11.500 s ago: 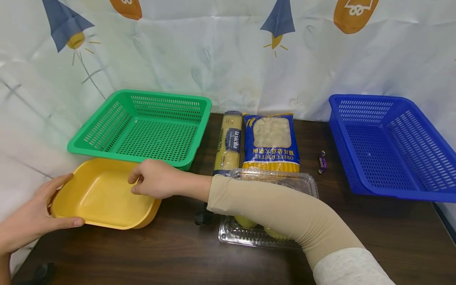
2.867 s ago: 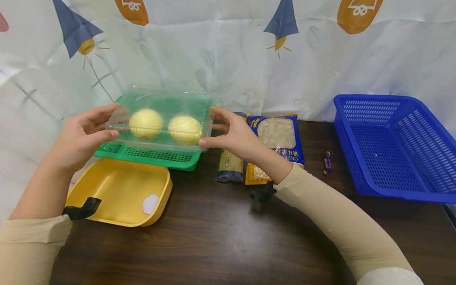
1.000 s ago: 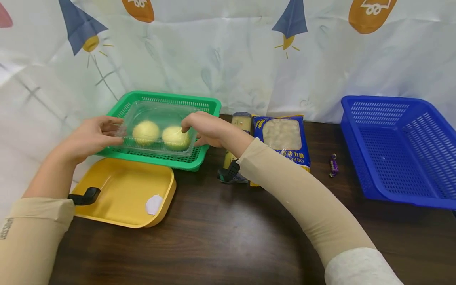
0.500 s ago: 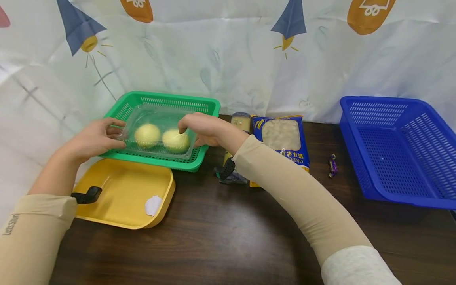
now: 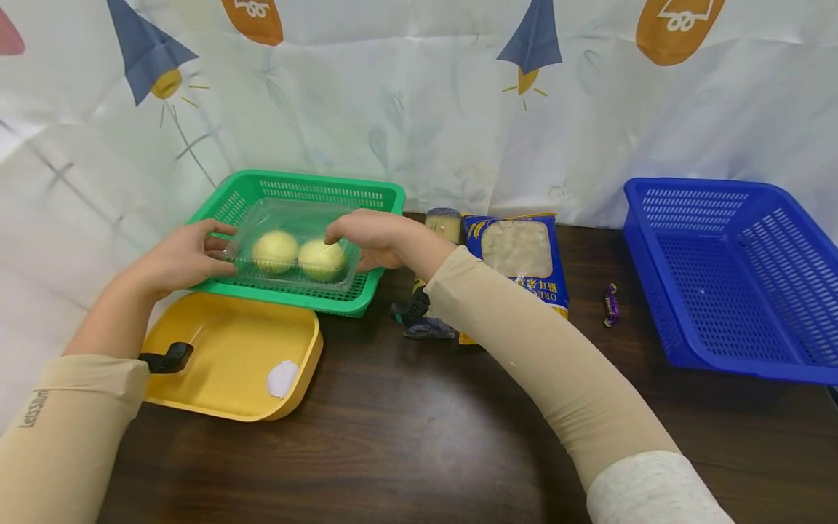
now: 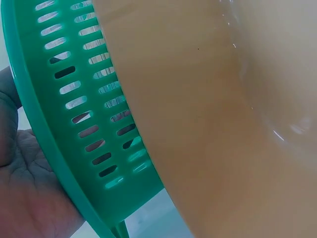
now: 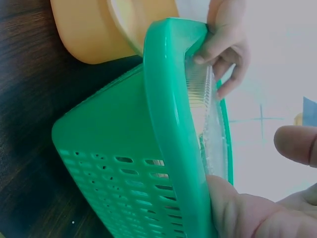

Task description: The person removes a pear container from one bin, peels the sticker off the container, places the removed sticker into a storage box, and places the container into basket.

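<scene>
A clear plastic clamshell container [image 5: 297, 218] with two round pale yellow fruits [image 5: 275, 252] lies partly inside the green basket [image 5: 225, 196]. At its left end my left hand [image 5: 186, 255] grips, thumb toward me; the right wrist view also shows those curled fingers. My right hand [image 5: 376, 233] holds the right end, one finger bent over the lid. In the right wrist view, a digit of it touches the basket rim [image 7: 171, 99] and another is raised. The left wrist view has my left palm [image 6: 34, 198] beside the basket's outer wall, fingertips hidden.
A yellow bin [image 5: 229, 342] with a white flat piece [image 5: 283, 378] stands before the green basket. Right of the basket lie a spaghetti pack [image 5: 444, 222], a blue orecchiette bag [image 5: 517, 251] and a purple-wrapped candy [image 5: 612, 306]. A blue basket [image 5: 713, 291] stands at right.
The container has gone from the tabletop, held up by both hands, down into the green basket. In the last second it shifted slightly right and toward me, the left hand moving along.
</scene>
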A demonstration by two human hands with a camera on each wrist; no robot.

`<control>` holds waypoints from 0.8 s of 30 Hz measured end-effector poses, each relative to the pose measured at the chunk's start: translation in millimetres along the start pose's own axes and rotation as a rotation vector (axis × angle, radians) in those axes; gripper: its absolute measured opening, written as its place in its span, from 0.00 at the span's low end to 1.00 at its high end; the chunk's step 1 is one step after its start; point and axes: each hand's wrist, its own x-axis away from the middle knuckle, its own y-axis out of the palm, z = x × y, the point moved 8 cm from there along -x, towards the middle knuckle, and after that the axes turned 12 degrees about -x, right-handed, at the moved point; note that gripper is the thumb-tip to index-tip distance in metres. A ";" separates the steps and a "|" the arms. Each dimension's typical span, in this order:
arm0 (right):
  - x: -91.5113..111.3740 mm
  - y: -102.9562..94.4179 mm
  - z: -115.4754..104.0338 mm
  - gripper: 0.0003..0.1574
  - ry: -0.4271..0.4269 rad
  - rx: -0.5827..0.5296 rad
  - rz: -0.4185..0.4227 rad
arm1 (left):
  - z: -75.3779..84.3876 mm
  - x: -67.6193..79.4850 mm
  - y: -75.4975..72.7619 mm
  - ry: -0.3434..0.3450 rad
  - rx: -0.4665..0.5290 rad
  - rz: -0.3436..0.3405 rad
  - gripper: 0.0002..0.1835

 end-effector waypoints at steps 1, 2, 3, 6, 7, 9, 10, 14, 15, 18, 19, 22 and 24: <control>0.3 -0.1 0.0 0.50 -0.002 -0.003 0.000 | 0.3 0.0 0.2 0.001 0.003 -0.001 0.44; 0.5 -0.2 0.1 0.50 -0.004 -0.007 0.000 | 0.4 0.0 0.2 0.002 -0.001 0.000 0.44; 0.6 -0.5 0.3 0.50 -0.007 -0.009 0.005 | 0.4 -0.1 0.4 0.002 -0.006 -0.001 0.44; 1.1 -1.5 0.8 0.50 -0.021 -0.011 0.025 | 0.3 -0.1 0.6 0.005 -0.027 0.000 0.45; 1.3 -1.8 0.9 0.50 -0.027 -0.008 0.035 | 0.5 0.0 0.6 0.007 -0.034 0.000 0.45; 2.2 -1.8 0.5 0.49 -0.042 0.009 0.058 | 1.6 0.6 0.2 0.010 -0.045 0.000 0.46; 2.8 -1.0 0.2 0.49 -0.051 0.018 0.066 | 2.6 1.3 -0.4 0.011 -0.047 0.001 0.46; 6.8 2.5 -0.5 0.49 -0.074 0.061 0.088 | 9.4 5.7 -5.3 0.012 -0.040 0.022 0.46; 8.0 3.3 -0.3 0.50 -0.076 0.066 0.091 | 11.8 7.1 -6.9 0.009 -0.040 0.032 0.46; 12.7 4.4 0.4 0.53 -0.082 0.067 0.094 | 21.5 11.8 -11.6 0.002 -0.038 0.072 0.46; 14.6 4.4 0.7 0.53 -0.085 0.062 0.093 | 25.3 13.8 -13.1 -0.001 -0.038 0.090 0.46; 22.7 4.6 0.8 0.51 -0.104 0.047 0.079 | 40.6 21.8 -16.4 0.000 -0.022 0.151 0.46; 28.7 4.2 0.5 0.49 -0.124 0.040 0.067 | 54.5 28.1 -17.0 0.014 -0.011 0.198 0.46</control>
